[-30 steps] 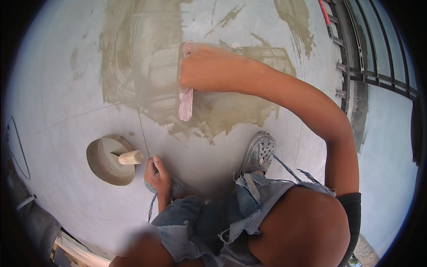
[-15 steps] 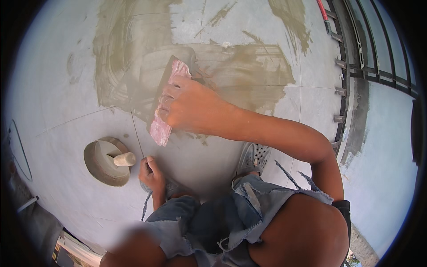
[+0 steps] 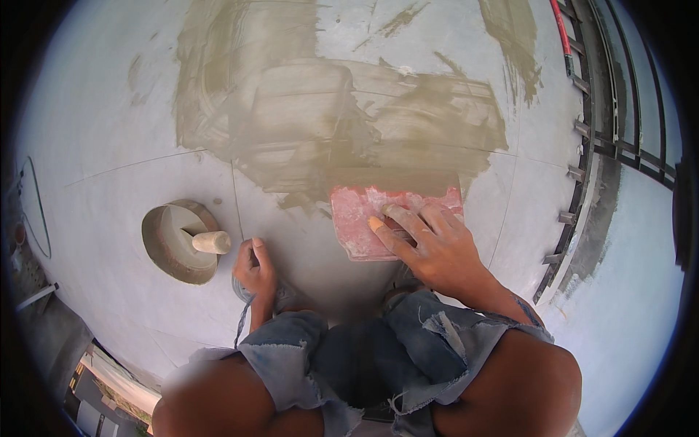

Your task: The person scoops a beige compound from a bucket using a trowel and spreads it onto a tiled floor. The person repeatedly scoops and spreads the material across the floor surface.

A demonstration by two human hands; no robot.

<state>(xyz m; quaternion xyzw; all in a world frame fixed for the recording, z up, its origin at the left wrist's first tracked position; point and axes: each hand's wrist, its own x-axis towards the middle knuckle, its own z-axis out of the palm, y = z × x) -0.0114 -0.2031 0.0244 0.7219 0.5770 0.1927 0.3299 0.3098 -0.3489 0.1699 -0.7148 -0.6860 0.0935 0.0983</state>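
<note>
My right hand (image 3: 445, 255) grips a pink, smeared float (image 3: 357, 227), its fingers curled over the tool's back, where the handle is largely hidden beneath them. The float lies near my feet, at the lower right edge of a wet, grey-brown patch of grout-like paste (image 3: 298, 98) spread over the pale tiles. Low on the left, my left hand (image 3: 255, 269) is closed in a loose fist beside my left shoe; whatever is inside it, if anything, cannot be seen. Left of that hand stands a round container (image 3: 155, 237) of greyish paste, a tool with a pale wooden handle (image 3: 212, 242) resting in it.
A dark metal railing (image 3: 619, 149) runs along the right side, with a red bar (image 3: 562, 36) at its far end. At the far left lies a thin looped hose or cable (image 3: 33, 207). My bent knees, in torn denim, frame the near side.
My right hand has drawn the float from the middle of the smeared patch toward me and rightward, turning it crosswise. My left hand stays in a fist beside the shoe.
</note>
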